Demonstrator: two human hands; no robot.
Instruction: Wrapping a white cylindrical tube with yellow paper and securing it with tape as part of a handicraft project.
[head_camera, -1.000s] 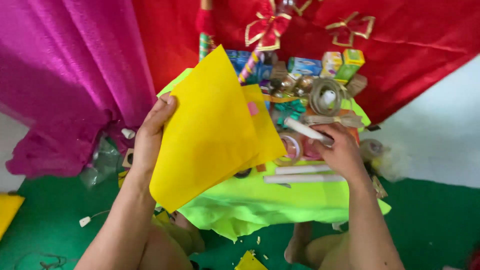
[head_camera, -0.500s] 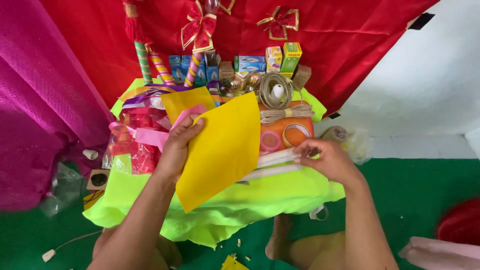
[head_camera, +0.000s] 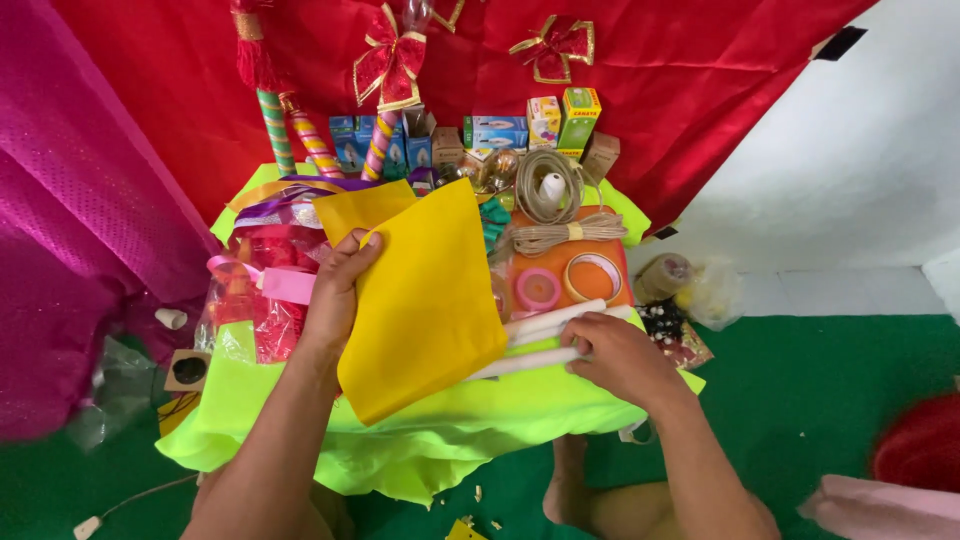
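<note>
The left hand (head_camera: 335, 290) pinches a yellow felt sheet (head_camera: 425, 290) by its left edge, holding it tilted above the lime-green cloth-covered table (head_camera: 420, 440). Right of it, the right hand (head_camera: 615, 355) closes its grip on white sticks (head_camera: 545, 335). The sheet looks uncut, nothing yet attached.

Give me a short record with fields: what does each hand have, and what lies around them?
left hand: holds a yellow sheet upright by its edge
right hand: rests on white sticks
surface: table under a lime green cloth
nearby: tape rolls on an orange tray, twine coil, small boxes
backdrop: red cloth with bows
</note>
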